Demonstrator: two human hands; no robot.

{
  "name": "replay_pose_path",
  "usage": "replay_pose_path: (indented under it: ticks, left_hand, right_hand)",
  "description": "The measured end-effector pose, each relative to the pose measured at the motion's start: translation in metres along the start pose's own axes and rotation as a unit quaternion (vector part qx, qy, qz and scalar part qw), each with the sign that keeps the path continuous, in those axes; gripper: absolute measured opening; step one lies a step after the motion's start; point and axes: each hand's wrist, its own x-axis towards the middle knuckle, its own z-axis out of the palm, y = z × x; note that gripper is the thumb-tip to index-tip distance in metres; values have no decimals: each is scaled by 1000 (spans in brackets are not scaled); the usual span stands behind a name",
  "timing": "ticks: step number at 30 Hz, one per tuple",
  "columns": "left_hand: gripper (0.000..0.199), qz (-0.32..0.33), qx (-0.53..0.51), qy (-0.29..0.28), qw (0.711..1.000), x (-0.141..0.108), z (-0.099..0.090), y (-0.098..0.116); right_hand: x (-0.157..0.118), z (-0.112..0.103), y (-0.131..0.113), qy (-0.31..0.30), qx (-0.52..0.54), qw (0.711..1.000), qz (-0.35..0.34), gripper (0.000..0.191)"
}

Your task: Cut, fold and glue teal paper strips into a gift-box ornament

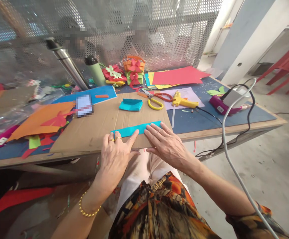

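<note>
A folded turquoise paper strip [132,128] lies along the near edge of a brown cardboard sheet [97,122]. My left hand [116,154] rests on the strip's left end, its thumb spread toward the middle and its fingertips pressing down. Across the right part lie the flat fingers of my right hand [165,142]. Both hands press from above without gripping. Beyond the strip sits a second folded turquoise paper piece [131,105]. Scissors [155,103] with yellow and red handles lie to its right, near a yellow glue gun [184,99].
Red paper sheets [176,76] and small paper baskets [134,71] stand at the back. A steel flask [67,63] and green bottle [95,71] lean by the mesh. Orange paper [42,119] lies left. A purple power strip [221,104] and white cable [225,139] are right.
</note>
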Motion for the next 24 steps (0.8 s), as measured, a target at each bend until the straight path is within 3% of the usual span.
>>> replay_pose_path:
  ticks: [10,13,17,21,24]
  left_hand:
    - [65,-46,-59,80,994,-8,16,4]
    - [62,-34,-102,116,987,-11,20,7]
    - [66,12,-131,103,986,-13,25,10]
    - [71,-2,-129,80,988,-14,34,15]
    - [71,-7,-127,80,989,-13,39,17]
  right_hand:
    - [-3,3,4,7,-9,1000,-24,66]
    - [-2,2,4,1,-11,1000,-21,68]
    - [0,0,3,-15,-11,1000,-11,68]
    - [2,-3,0,-27,-8,1000,-8,70]
    - [1,-10,4,1,40,999,-9,68]
